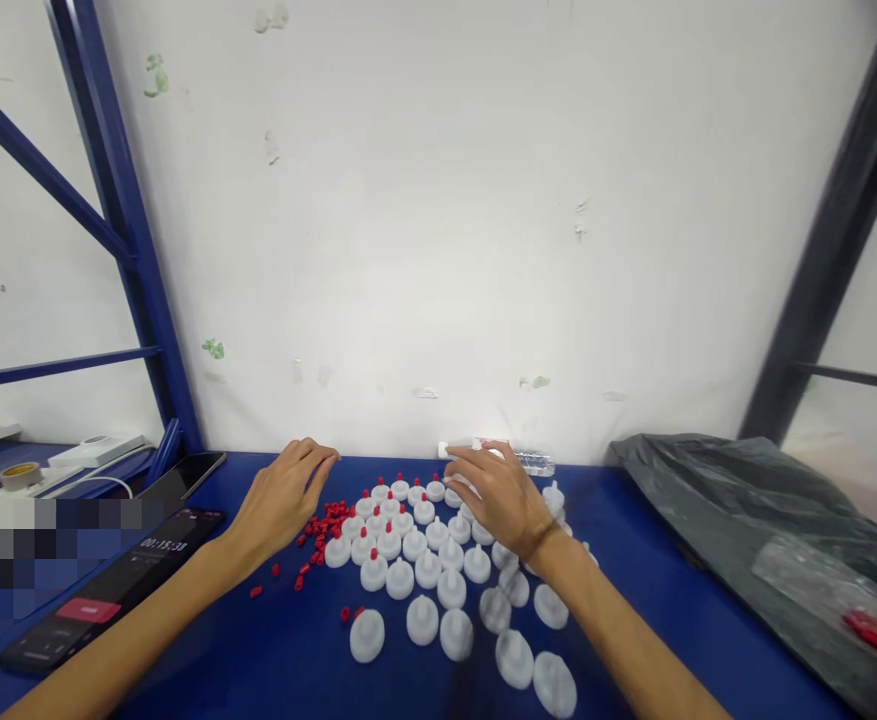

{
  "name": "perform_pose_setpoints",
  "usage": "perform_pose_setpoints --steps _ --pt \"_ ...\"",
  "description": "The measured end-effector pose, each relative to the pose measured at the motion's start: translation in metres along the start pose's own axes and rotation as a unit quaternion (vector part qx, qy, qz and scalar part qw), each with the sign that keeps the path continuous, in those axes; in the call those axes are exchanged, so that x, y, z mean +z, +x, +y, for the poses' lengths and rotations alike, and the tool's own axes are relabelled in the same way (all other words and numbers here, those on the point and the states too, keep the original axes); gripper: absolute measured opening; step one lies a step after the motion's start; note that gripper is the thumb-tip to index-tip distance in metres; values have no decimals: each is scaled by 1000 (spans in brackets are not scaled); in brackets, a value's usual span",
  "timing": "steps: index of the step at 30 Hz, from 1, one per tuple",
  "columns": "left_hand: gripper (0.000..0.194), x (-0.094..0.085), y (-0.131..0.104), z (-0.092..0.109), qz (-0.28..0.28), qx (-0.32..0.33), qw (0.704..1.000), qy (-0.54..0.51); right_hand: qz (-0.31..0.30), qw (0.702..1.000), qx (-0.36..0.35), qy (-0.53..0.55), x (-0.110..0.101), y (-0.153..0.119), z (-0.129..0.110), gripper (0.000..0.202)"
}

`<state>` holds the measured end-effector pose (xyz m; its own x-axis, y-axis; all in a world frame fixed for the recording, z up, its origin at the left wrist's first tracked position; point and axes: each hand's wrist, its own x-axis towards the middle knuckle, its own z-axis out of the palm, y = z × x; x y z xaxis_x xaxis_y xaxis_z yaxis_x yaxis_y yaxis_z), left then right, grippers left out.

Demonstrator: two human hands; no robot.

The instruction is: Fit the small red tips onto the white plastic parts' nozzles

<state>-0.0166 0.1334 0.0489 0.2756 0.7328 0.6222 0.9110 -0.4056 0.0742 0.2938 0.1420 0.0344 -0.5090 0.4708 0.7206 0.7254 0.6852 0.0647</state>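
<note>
Left of the white pieces, my left hand (288,495) is raised above the blue table with thumb and forefinger brought together; whatever lies between them is hidden. Beneath and beside it lies a loose pile of small red caps (325,530). My right hand (502,495) reaches over the back of the group, fingers bent towards the thumb, close to a white spouted lid (453,497) partly hidden by it. Its grip is hard to see. Several white round lids with spouts (414,543) stand together; those at the back and left wear red tips (388,527).
A phone (119,590) showing a timer lies at left, with another dark phone (190,475) behind it. A clear plastic packet (535,462) rests by the wall. Grey plastic sheeting (708,530) and a bag with red pieces (858,610) are at right.
</note>
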Motion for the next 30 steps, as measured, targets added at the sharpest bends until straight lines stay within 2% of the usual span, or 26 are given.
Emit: perform_pose_setpoints --steps 4,11,13,17,23,30 --pt "36 3 0 -4 -17 -2 1000 8 -14 999 26 -30 5 -5 5 7" --pt "32 7 -1 -10 -19 -32 999 -8 -58 997 28 -31 11 -5 3 10" --pt "27 8 -1 -12 -19 -22 1000 0 -69 997 27 -29 14 -6 4 12" --pt "30 11 -2 -15 -25 -5 1000 6 -94 995 25 -29 18 -8 5 18" --pt "35 12 -1 -16 -78 -22 996 20 -125 992 17 -26 16 -8 6 21" --pt "29 20 -5 -27 -126 -61 989 50 -138 990 22 -25 15 -8 3 24"
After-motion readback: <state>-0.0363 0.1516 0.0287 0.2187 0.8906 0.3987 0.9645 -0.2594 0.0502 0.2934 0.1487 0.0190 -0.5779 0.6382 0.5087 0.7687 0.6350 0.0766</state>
